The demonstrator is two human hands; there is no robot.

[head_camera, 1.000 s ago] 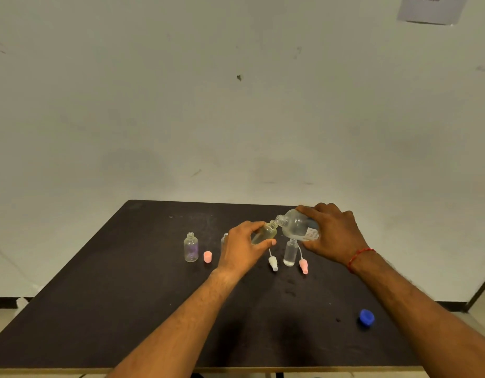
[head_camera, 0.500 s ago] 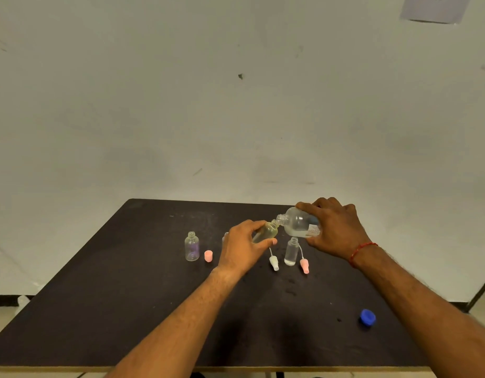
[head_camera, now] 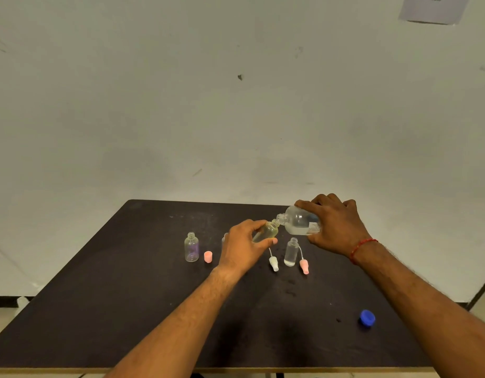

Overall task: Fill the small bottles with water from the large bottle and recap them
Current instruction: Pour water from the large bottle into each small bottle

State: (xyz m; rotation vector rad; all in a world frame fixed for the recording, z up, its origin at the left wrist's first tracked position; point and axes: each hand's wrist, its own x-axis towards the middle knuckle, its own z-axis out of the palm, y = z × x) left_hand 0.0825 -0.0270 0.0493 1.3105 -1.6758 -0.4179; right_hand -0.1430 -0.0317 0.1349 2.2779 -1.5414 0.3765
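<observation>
My right hand (head_camera: 334,225) grips the large clear bottle (head_camera: 298,222), tipped on its side with its mouth pointing left. My left hand (head_camera: 242,248) holds a small yellowish bottle (head_camera: 266,231) tilted up so its mouth meets the large bottle's mouth. A small open bottle (head_camera: 191,247) with a purple tint stands at the left beside a pink cap (head_camera: 208,256). Another small open bottle (head_camera: 291,252) holding water stands below the large bottle. A white spray cap (head_camera: 273,262) and a pink spray cap (head_camera: 303,265) lie beside it. A further small bottle (head_camera: 225,239) is mostly hidden behind my left hand.
The dark table (head_camera: 127,309) stands against a pale wall. A blue cap (head_camera: 367,318) lies near the front right of the table. A paper sheet (head_camera: 433,8) hangs on the wall at the top right. Water drops speckle the table's middle.
Both hands with their bottles have stayed nearly still, mouths together. The large bottle has lifted slightly at its base end.
</observation>
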